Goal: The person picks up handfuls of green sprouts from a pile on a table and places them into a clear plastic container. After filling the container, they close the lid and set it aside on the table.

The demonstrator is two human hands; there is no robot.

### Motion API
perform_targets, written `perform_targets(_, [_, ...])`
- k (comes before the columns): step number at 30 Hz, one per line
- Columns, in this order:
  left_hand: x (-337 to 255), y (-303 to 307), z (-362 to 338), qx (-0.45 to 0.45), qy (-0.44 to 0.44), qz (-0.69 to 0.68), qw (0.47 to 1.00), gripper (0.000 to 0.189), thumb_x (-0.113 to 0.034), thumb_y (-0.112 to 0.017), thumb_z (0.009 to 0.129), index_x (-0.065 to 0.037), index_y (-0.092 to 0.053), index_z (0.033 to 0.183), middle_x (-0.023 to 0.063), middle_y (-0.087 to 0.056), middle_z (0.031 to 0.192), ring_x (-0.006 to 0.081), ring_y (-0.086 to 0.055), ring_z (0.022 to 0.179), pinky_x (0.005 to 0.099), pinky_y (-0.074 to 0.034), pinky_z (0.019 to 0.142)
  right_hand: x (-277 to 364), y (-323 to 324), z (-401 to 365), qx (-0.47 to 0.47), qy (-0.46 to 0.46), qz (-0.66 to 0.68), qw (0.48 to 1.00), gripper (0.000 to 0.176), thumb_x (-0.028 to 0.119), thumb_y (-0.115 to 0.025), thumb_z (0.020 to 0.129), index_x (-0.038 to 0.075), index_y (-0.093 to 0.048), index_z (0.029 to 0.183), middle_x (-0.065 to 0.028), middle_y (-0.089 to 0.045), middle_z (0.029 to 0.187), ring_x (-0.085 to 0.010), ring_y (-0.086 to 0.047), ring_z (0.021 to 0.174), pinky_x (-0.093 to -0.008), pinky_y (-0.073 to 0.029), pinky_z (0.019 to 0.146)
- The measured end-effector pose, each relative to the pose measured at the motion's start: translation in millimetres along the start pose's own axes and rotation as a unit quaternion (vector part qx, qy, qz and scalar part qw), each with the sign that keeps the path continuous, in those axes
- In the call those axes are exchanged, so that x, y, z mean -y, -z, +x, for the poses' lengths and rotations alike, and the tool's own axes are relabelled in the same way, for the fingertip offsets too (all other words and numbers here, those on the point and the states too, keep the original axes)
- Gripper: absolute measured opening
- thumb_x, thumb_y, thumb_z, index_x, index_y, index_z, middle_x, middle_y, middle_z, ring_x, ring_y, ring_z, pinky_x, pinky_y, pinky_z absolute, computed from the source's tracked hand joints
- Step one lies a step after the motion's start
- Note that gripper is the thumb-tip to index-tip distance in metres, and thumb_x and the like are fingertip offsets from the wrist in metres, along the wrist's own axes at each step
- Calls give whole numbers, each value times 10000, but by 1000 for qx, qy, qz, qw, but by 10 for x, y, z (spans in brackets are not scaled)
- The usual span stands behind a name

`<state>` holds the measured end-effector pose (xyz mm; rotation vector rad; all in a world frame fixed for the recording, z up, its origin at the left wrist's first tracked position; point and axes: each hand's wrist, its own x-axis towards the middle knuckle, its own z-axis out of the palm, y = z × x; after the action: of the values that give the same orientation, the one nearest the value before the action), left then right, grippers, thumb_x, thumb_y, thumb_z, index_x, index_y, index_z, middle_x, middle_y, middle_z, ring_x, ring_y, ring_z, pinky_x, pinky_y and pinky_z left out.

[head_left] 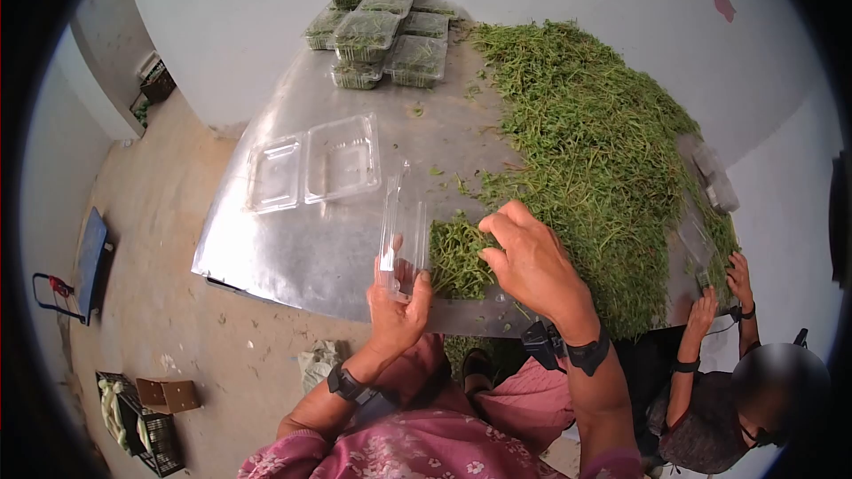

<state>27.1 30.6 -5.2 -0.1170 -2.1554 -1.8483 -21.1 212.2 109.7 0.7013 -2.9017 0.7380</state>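
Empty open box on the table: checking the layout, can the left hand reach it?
Probably not freely: the left hand already holds a clear box, though nothing lies between it and the empty box.

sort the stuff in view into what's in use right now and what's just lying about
In use: clear clamshell in left hand; greens bunch under right hand; greens pile.
Lying about: open empty clamshell; filled packs; cardboard box; blue trolley.

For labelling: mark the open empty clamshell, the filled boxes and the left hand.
open empty clamshell (342, 160), head view, larger half's floor.
filled boxes (364, 33), head view, top box's lid.
left hand (397, 312), head view, back of hand gripping upright clear box (402, 235).
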Motion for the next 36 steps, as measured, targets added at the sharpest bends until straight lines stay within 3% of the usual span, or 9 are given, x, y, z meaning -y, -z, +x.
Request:
perform_targets(9, [50,-36,0,-38,-14,-42,998,572,-28,-598,892,47,-362,1408,15,-510,679,73,-471,613,245,-399,547,119,-427,-36,62,121,45,990,13,2,-574,802,5,-573,814,-170,-513,845,-375,-584,818,-471,-478,679])
perform_targets(12, [75,-27,-2,-34,-11,-28,999,577,-31,-596,895,42,-354,1414,22,-517,679,73,-475,613,249,-397,538,41,-441,-1,58,93,36,993,67,41,-636,800,0,-594,833,-159,-531,844,-389,-583,817,-445,-477,689])
perform_targets(16, [-9,-18,6,-30,-10,-20,999,570,-24,-576,907,37,-331,1418,19,-517,708,74,-468,631,240,-387,551,-7,-322,106,-11,34,195,980,36,18,-619,834,-3,-593,845,-100,-603,776,-246,-613,676,-354,-492,611])
perform_targets(21, [-15,-2,-2,-8,7,-17,1000,551,-5,-540,928,28,-299,1423,0,-503,760,67,-448,674,211,-373,596,-63,-97,153,-16,-105,451,886,97,58,-628,884,-6,-589,946,-42,-632,765,-68,-578,617,-238,-473,545])
perform_targets(26, [-3,0,0,-5,-3,-3,1000,550,2,-538,925,31,-300,1421,1,-501,738,69,-449,663,212,-373,597,-131,45,142,-33,-136,559,817,206,38,-612,880,-19,-539,1064,-9,-582,743,-47,-517,580,-198,-418,525])
perform_targets(29, [51,-21,12,-26,-27,2,999,566,-16,-567,900,36,-334,1413,24,-511,681,84,-470,605,249,-386,546,-119,79,135,-15,-158,552,819,238,24,-615,859,-21,-537,1079,-45,-605,738,-84,-559,601,-246,-451,546])
perform_targets(32, [-2,-12,8,-15,-16,3,1000,561,-6,-552,912,37,-313,1418,15,-512,708,77,-466,634,231,-385,576,-219,-16,131,26,-160,293,942,281,11,-636,825,-29,-536,1084,-115,-623,757,-199,-633,661,-328,-494,595])
perform_targets(35, [-38,-1,11,-1,-9,4,1000,557,3,-537,924,34,-294,1424,4,-512,737,70,-461,664,212,-384,606,-246,-66,80,-109,-74,75,989,278,28,-663,818,-9,-559,1073,-107,-627,778,-219,-606,629,-322,-473,582])
perform_targets(36, [-39,2,9,-1,-10,5,1000,558,3,-538,924,32,-294,1425,4,-513,737,70,-462,664,212,-386,608,-220,-42,71,-113,-60,86,988,252,30,-667,808,-7,-566,1037,-125,-624,811,-265,-617,697,-355,-486,622])
